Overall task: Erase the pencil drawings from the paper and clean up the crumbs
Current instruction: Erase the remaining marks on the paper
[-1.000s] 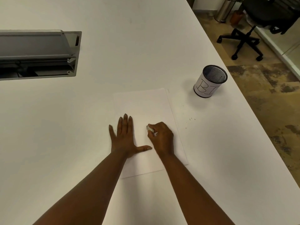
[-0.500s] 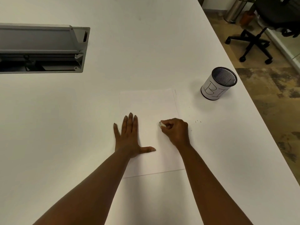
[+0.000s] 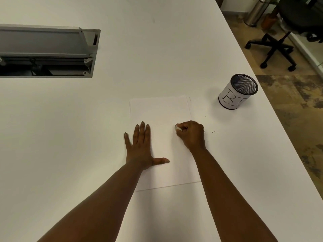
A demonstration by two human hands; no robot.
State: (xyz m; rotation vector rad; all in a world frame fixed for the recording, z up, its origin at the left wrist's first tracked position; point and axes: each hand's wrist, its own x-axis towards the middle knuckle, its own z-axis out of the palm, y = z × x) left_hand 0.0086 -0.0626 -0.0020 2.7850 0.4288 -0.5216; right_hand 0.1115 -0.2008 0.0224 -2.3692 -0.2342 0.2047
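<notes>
A white sheet of paper (image 3: 160,110) lies flat on the white table (image 3: 70,137), with no pencil lines that I can make out. My left hand (image 3: 140,147) is pressed flat on the sheet's left side, fingers spread, thumb pointing right. My right hand (image 3: 192,134) rests on the sheet's right part, fingers closed around a small white eraser (image 3: 178,128) whose tip pokes out to the left and touches the paper. A few dark crumbs (image 3: 215,131) lie on the table just right of the sheet.
A mesh pen cup (image 3: 236,92) wrapped in paper lettered "BI" stands at the right, near the table edge. An open grey cable hatch (image 3: 47,53) sits in the table at the left. An office chair (image 3: 277,44) and a metal bin (image 3: 256,11) are on the floor beyond.
My right hand with the eraser has slid right and slightly up across the sheet. The left hand has stayed flat on the paper. My head has shifted, moving the scene in view.
</notes>
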